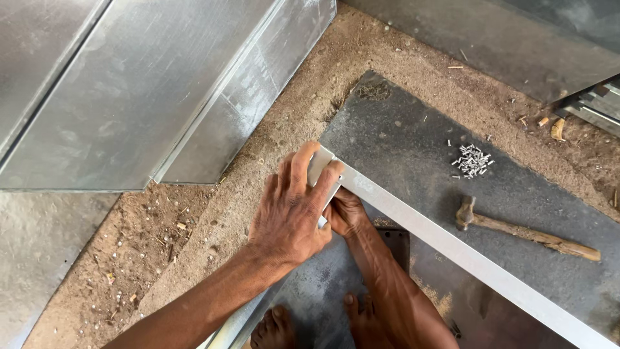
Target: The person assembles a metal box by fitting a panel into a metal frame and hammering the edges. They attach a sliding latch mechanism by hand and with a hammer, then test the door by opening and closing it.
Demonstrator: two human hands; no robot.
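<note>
Head view: both hands (303,207) on metal strip (452,249)

Soft, even daylight fills the scene, bright without harsh shadows. The large folded galvanised sheet-metal panels (142,84) show pale, hazy glare. Focus is sharp across the sandy dirt floor (213,213); only faint shade gathers beneath the forearms.

We are in a sheet-metal workshop with a dirt floor (194,220): folded galvanised sheets (129,84) lie about, and on a dark steel plate (400,142) sit a pile of rivets (471,160), a hammer (523,234) and a metal strip (452,249).
</note>
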